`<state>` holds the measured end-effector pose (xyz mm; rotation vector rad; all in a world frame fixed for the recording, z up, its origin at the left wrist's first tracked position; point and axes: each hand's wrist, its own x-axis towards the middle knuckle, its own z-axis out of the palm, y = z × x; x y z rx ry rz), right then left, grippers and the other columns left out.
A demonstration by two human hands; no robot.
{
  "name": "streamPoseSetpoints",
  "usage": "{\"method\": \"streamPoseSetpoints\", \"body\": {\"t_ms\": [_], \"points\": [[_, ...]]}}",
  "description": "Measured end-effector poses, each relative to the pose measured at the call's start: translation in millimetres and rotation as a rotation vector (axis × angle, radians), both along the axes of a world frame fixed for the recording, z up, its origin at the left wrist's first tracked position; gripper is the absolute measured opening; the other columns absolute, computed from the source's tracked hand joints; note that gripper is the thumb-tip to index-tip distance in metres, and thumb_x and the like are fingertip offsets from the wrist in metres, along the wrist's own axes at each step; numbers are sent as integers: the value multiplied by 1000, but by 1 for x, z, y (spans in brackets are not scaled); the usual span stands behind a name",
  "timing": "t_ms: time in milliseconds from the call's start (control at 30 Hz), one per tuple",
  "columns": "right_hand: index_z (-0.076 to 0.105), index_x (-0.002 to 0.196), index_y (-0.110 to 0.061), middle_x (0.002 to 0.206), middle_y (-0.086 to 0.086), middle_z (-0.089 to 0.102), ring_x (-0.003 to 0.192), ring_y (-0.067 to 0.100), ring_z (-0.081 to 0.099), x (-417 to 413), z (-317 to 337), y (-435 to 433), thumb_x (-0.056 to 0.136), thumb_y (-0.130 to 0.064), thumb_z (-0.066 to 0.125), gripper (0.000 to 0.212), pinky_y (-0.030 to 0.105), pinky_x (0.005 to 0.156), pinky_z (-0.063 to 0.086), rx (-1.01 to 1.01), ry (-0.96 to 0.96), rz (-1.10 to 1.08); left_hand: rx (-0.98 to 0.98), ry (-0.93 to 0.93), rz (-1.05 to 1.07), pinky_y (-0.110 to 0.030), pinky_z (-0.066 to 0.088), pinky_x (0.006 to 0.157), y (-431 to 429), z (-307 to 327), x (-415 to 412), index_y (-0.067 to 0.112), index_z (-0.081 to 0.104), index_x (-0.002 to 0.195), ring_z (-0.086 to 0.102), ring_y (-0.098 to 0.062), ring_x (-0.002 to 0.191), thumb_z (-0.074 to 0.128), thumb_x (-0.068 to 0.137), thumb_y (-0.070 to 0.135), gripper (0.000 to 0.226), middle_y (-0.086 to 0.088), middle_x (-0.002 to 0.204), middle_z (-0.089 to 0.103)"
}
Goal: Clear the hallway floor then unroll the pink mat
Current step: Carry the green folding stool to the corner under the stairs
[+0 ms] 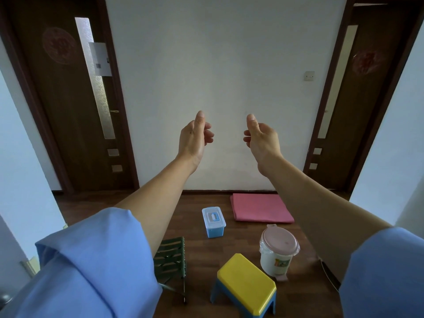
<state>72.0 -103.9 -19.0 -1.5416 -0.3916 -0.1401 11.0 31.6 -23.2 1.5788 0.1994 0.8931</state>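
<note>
Hallway floor (202, 253) cluttered: yellow stool (246, 275), pedal bin (278, 251), blue box (213, 222), green folding chair (171, 260). Pink mat (260, 207) folded by far wall. Left hand (195, 136), right hand (261, 138) raised, apart, empty. Risk: unrolling early snags on clutter.

Faced white wall (224, 65) w/ dark L door (62, 99) & R door (371, 99) either side.
Showed paper sheet (99, 58) stuck over L door's glass strip (96, 99); had wall switch (309, 76) nr R door.

Pale wall (220, 65) between two dark doors (75, 106), wooden floor (202, 249) below.
</note>
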Motion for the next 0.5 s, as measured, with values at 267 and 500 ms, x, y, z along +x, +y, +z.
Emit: {"method": "streamPoseSetpoints", "body": {"t_ms": [267,500], "points": [[57,108,4,82,-3,57,74,11,55,10,-15,21,92,-53,45,60,23,68,47,-15,24,22,-6,48,24,-19,49,69,21,-22,7,6,58,95,61,-13,74,30,99,46,49,-3,79,61],[57,106,5,86,2,58,75,12,56,39,-46,57,93,-51,46,59,27,73,48,-45,52,95,-13,133,98,-26,51,79,50,-54,26,11,59,93,63,-12,76,30,99,48,48,1,79,62]]}}
